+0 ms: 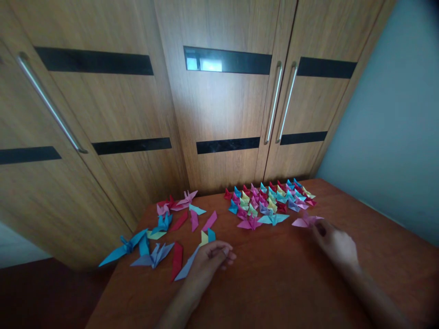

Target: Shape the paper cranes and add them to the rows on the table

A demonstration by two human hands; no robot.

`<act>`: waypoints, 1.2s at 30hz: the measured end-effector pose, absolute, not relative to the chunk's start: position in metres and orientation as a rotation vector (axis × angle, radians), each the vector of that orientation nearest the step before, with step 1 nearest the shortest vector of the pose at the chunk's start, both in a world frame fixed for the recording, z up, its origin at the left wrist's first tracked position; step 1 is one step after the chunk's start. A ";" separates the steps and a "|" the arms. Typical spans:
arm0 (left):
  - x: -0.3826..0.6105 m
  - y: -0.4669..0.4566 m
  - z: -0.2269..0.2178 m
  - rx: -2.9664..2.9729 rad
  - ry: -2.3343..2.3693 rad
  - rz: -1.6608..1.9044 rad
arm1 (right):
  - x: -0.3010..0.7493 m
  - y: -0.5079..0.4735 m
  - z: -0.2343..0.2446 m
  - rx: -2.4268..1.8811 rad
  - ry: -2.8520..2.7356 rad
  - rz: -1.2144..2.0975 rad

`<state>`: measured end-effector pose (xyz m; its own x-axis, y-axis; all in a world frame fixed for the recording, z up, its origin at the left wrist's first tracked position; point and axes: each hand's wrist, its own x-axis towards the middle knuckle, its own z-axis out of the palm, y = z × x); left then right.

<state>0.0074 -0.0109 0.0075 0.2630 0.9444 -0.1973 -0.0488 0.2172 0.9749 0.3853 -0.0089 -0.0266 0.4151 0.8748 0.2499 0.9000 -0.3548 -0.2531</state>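
My right hand point(336, 244) has thumb and forefinger closed on a pink origami crane point(303, 222), at the right of the table close to the surface. My left hand point(211, 260) hovers near the table's middle, its fingers curled in with nothing visible in them. Beside and partly behind it lie a lavender folded paper piece point(187, 265) and a yellow and blue one point(207, 236). Just left of my right hand, a light-blue crane point(273, 219) and a magenta crane point(249, 223) stand with wings spread, at the front of several rows of coloured cranes point(263, 197).
At the left are more loose cranes, including a blue one point(126, 246) at the table's edge and a lavender one point(156, 256), plus flat folded strips such as a red one point(177, 261). The brown table point(267, 283) meets a wooden wardrobe point(226, 171) behind and a pale wall point(391, 160) at right.
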 end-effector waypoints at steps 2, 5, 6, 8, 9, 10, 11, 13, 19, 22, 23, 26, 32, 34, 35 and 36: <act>0.007 -0.010 0.007 1.120 1.050 0.893 | 0.385 -0.007 -0.029 -2.371 -1.581 -0.050; 0.006 -0.009 0.005 1.122 1.048 0.882 | 0.380 -0.001 -0.029 -2.413 -1.617 -0.021; 0.005 -0.009 0.005 1.116 1.050 0.887 | 0.378 0.002 -0.029 -2.420 -1.625 -0.023; 0.005 -0.009 0.004 1.104 1.063 0.900 | 0.375 0.008 -0.028 -2.424 -1.642 -0.033; 0.005 -0.009 0.004 1.101 1.068 0.900 | 0.373 0.011 -0.027 -2.426 -1.649 -0.040; 0.005 -0.009 0.004 1.100 1.070 0.895 | 0.371 0.013 -0.026 -2.431 -1.651 -0.047; 0.006 -0.009 0.004 1.101 1.073 0.890 | 0.370 0.015 -0.026 -2.437 -1.651 -0.052; 0.006 -0.009 0.004 1.106 1.076 0.887 | 0.367 0.018 -0.024 -2.451 -1.644 -0.058; 0.004 -0.009 0.004 1.106 1.061 0.882 | 0.357 0.024 -0.023 -2.442 -1.637 -0.068; 0.003 -0.007 0.003 1.093 1.050 0.847 | 0.355 0.026 -0.024 -2.441 -1.629 -0.061; 0.003 -0.006 0.002 1.090 1.051 0.839 | 0.355 0.027 -0.024 -2.443 -1.624 -0.063; 0.002 -0.005 0.001 1.091 1.054 0.840 | 0.355 0.028 -0.025 -2.449 -1.617 -0.069; 0.003 -0.007 0.003 1.104 1.048 0.851 | 0.359 0.029 -0.025 -2.457 -1.624 -0.023; 0.004 -0.008 0.004 1.103 1.048 0.846 | 0.360 0.029 -0.025 -2.450 -1.625 -0.017; 0.004 -0.009 0.005 1.102 1.051 0.847 | 0.359 0.029 -0.025 -2.444 -1.628 -0.020; 0.004 -0.009 0.006 1.103 1.056 0.852 | 0.359 0.029 -0.025 -2.437 -1.633 -0.023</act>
<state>0.0044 -0.0092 0.0055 0.2915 0.9279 -0.2325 -0.0315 0.2523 0.9671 0.3592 0.0287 -0.0245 0.3864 0.9134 0.1281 0.9167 -0.3650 -0.1628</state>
